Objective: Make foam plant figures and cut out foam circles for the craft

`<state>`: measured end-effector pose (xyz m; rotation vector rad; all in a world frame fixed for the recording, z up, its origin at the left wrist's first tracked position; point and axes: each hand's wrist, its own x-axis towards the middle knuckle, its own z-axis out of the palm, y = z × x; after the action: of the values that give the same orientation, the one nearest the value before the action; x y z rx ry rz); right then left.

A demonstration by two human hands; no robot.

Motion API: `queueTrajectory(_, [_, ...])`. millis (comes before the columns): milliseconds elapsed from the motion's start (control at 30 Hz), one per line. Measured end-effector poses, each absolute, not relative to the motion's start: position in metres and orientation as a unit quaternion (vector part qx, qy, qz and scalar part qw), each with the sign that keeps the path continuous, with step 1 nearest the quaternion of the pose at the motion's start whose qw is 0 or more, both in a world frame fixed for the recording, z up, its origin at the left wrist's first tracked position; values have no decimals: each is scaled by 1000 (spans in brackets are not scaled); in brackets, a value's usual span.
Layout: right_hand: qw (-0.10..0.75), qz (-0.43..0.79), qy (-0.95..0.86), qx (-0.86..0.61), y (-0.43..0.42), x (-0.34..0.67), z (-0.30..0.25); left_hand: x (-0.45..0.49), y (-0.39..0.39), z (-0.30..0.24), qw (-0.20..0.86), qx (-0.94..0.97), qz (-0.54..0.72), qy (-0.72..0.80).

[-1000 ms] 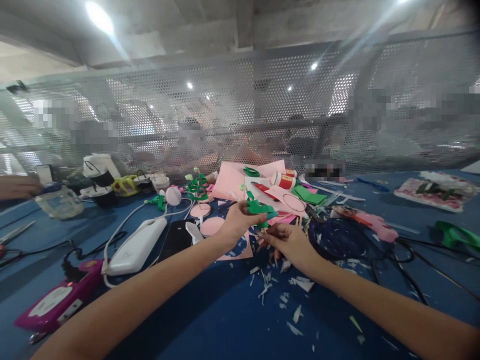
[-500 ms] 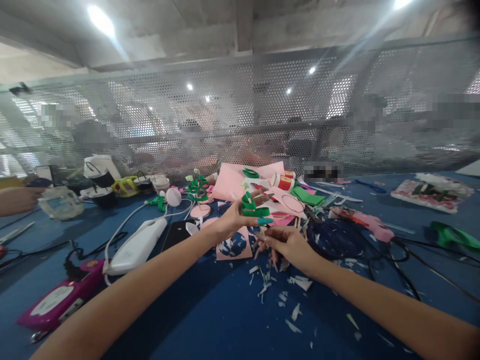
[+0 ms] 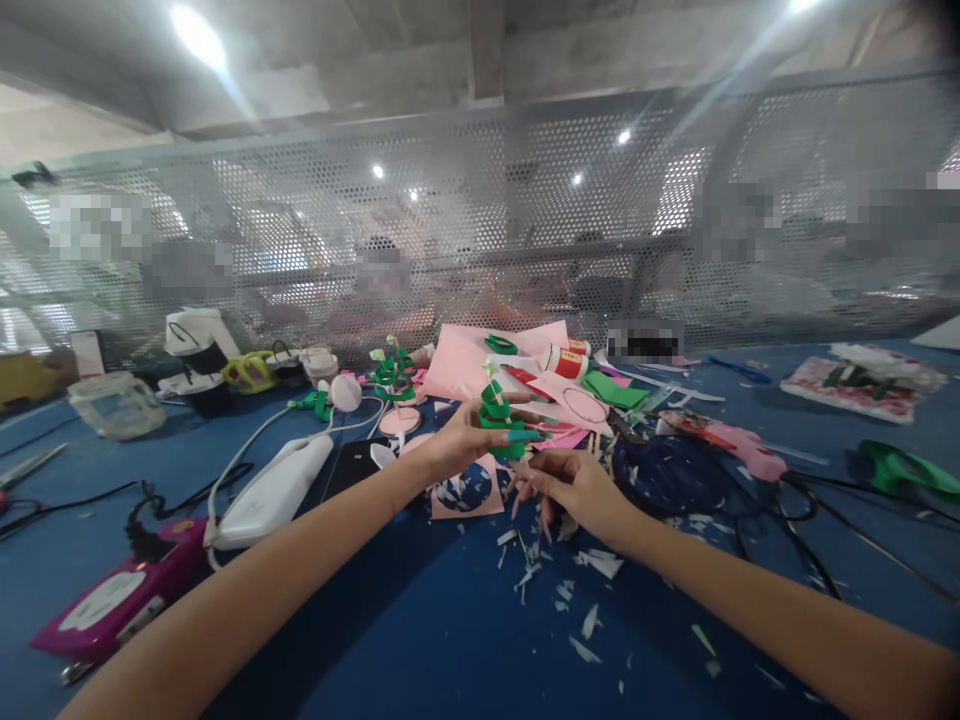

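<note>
Ribbon (image 3: pixel 493 408), green and looped around a thin stem with a pale tip, is standing roughly upright above the middle of the blue table (image 3: pixel 450 640). The left hand (image 3: pixel 461 437) is gripping it between thumb and fingers, the thumb lying across its lower loops. The right hand (image 3: pixel 589 490) is reaching in from the right, its fingertips bending inward just below the ribbon; whether they are gripping anything cannot be told.

Under the left hand, a pink sheet (image 3: pixel 444 510) with a round hole is lying flat. Paper scraps (image 3: pixel 602 563) are littering the table below the right hand and toward the near side. Left of the hands, a similar green plant (image 3: pixel 394 375) is standing on a pink disc (image 3: pixel 400 421), while a black phone (image 3: pixel 351 472), a white power bank (image 3: pixel 277 492) and a purple power strip (image 3: pixel 97 605) are resting farther left.

Beyond the hands, a large pink sheet (image 3: pixel 457 365), a red-and-white roll (image 3: pixel 564 361) and green paper (image 3: pixel 616 390) are lying in a heap. To the right, a pink tool (image 3: pixel 757 455) is resting beside a dark blue bundle (image 3: pixel 671 478).
</note>
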<state>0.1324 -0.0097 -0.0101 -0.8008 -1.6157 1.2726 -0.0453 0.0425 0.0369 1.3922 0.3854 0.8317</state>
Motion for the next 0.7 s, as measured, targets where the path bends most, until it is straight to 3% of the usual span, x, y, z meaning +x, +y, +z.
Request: queueTrajectory(700, [468, 497, -652, -330, -10, 132, -11, -21, 24, 39, 629, 527, 499, 279])
